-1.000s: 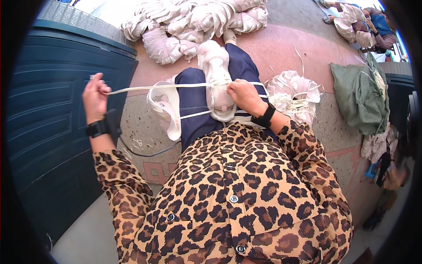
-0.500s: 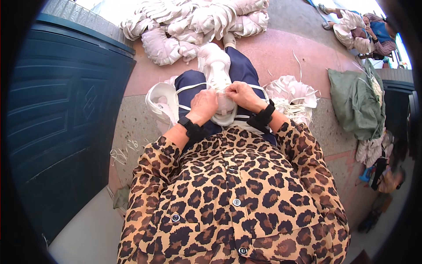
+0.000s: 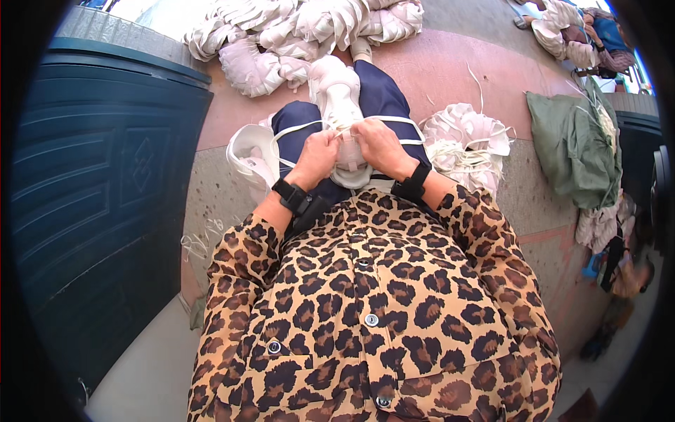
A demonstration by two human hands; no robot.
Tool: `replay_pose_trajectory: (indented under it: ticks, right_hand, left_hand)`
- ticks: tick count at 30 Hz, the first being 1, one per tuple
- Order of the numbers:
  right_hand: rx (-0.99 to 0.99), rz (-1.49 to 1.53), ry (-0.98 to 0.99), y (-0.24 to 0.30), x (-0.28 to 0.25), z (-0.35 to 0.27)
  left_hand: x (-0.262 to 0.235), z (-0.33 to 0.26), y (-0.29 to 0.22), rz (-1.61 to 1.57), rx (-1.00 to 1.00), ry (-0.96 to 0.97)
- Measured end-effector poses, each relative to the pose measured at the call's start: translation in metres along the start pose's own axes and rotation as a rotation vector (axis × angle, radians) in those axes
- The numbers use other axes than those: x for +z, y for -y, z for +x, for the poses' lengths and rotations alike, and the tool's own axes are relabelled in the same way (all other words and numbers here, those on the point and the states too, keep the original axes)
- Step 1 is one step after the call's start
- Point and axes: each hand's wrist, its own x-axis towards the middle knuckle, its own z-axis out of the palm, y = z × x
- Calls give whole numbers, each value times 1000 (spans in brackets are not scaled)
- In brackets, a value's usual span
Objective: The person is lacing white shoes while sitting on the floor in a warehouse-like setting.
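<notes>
A white and pale pink shoe upper (image 3: pixel 336 91) lies lengthwise between my thighs. My left hand (image 3: pixel 318 156) is at its lacing on the left side, fingers pinched on a white shoelace (image 3: pixel 299 129) that loops out over my left thigh. Opposite it, close by, my right hand (image 3: pixel 381 148) also has its fingers closed at the lacing. From there another length of white lace runs over my right thigh. The fingertips partly cover the lace holes, so the exact threading is hidden.
A big heap of pale shoe uppers (image 3: pixel 281 35) lies ahead on the floor. More uppers with loose laces (image 3: pixel 467 137) rest right of my legs, and one white upper (image 3: pixel 249 151) left. A dark blue door (image 3: pixel 105 176) stands left; a green sack (image 3: pixel 573 151) lies right. People sit farther off.
My hands are still at the lacing, with the fingertips slightly shifted. The whole view has moved a little, so the legs and upper appear slightly higher and farther left.
</notes>
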Motion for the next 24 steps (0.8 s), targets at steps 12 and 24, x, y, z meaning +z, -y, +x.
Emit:
replay_pose_trajectory:
  ticks: [12, 24]
  right_hand:
    - [19, -14, -42, 10, 0, 4]
    - [-86, 71, 149, -9, -17, 20]
  left_hand:
    - [3, -3, 2, -234, -49, 2]
    - [-6, 11, 7, 398, 269, -202]
